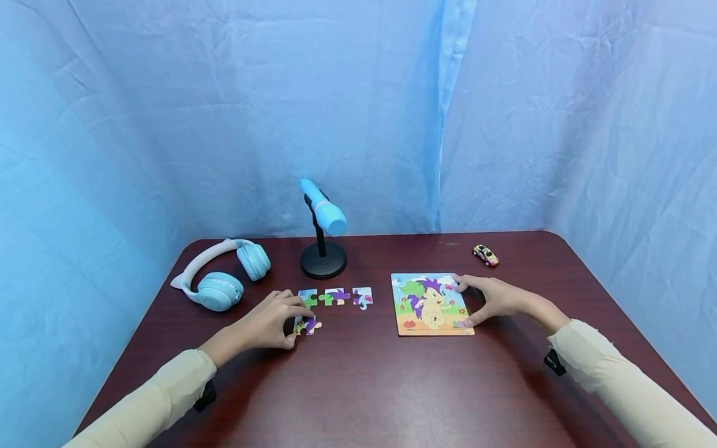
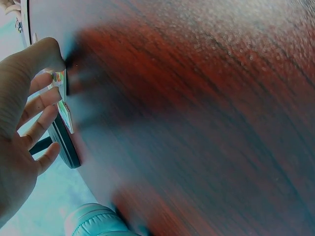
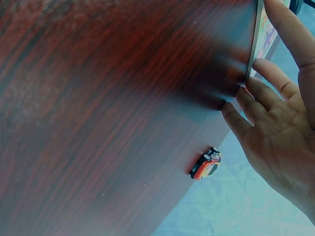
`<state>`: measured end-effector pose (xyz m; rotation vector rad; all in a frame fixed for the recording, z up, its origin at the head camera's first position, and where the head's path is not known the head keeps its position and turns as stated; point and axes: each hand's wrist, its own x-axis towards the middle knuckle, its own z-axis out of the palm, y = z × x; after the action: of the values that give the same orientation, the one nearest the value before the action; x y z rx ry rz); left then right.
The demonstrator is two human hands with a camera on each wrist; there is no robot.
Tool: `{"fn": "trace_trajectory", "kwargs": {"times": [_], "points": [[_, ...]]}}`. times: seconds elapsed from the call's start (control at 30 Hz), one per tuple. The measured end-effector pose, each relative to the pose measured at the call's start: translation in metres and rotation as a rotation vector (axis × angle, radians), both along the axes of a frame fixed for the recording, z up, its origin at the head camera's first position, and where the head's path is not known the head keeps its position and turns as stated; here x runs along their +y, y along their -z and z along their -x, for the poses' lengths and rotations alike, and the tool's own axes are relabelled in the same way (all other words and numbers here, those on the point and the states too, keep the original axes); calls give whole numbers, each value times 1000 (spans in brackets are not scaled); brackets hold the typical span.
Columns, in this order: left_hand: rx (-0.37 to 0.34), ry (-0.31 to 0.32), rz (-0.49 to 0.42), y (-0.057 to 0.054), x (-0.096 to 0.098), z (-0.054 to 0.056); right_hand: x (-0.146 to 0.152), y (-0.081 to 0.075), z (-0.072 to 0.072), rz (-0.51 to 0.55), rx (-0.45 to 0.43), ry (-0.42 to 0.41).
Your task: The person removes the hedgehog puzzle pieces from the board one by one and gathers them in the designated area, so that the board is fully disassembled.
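Note:
On the left of the table, my left hand (image 1: 273, 320) pinches a puzzle piece (image 1: 309, 325) with purple and orange print, the thumb at its lower side and the fingers at its upper side. Just beyond lie several more pieces, among them a green-and-blue piece (image 1: 308, 297), a purple one (image 1: 337, 297) and a corner piece (image 1: 363, 296). My right hand (image 1: 495, 297) holds the right edge of a square puzzle board (image 1: 404, 311) with a hedgehog picture, thumb at the near corner, fingers at the far corner. In the right wrist view, the board's edge (image 3: 255, 39) meets the fingertips.
A blue microphone (image 1: 325, 208) on a black stand (image 1: 323, 260) stands behind the pieces. Light blue headphones (image 1: 220, 291) lie at the far left. A toy car (image 1: 485, 256) sits behind the right hand. Blue curtains (image 1: 269, 124) hang around the brown table (image 1: 347, 386).

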<state>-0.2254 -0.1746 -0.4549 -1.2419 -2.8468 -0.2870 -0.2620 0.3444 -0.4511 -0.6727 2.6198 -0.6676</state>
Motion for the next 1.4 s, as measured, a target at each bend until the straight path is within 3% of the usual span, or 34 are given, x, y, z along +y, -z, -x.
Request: {"fn": "trace_trajectory", "kwargs": {"times": [0.27,0.47,0.67,0.9,1.1,1.4], "points": [[-20,-17,8,-1,1,-1,1,1,1,0,6,-3],[6,-3,-7,-1,2,0,1,1,1,0,10,-7],[10,-5,-29,-7,17,5,1,1,0,-3,12,-5],[1,32,-90,-9,54,17,-1,0,-1,-4,5,9],[-25,87,-124,-7,99,30,-1,0,-1,-6,8,5],[-97,84,-74,-4,163,45,0,0,-2,-4,14,7]]}}
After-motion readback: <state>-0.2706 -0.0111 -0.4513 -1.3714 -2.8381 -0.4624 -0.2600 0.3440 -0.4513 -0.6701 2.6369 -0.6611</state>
